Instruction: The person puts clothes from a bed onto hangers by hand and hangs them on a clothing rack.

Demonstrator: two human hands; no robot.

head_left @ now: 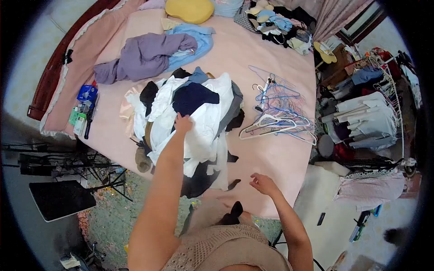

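Observation:
A heaped pile of clothes lies on the pink bed sheet, with a white garment (205,131) spread across its front and a folded navy garment (196,98) on top. My left hand (182,123) reaches into the pile, its fingers bent and closed at the navy garment's lower edge, beside the white cloth. Part of those fingertips is hidden by the fabric. Above the bed's near edge, my right hand (264,184) holds nothing; its fingers are loosely curled and apart. A black garment (199,183) hangs at the pile's front edge.
Tangled hangers (280,108) lie right of the pile. Behind it are a purple blanket (149,56), a yellow cushion (190,10) and another clothes heap (280,25). A clothes rack (400,104) stands at right, a black panel on a stand (62,198) at left.

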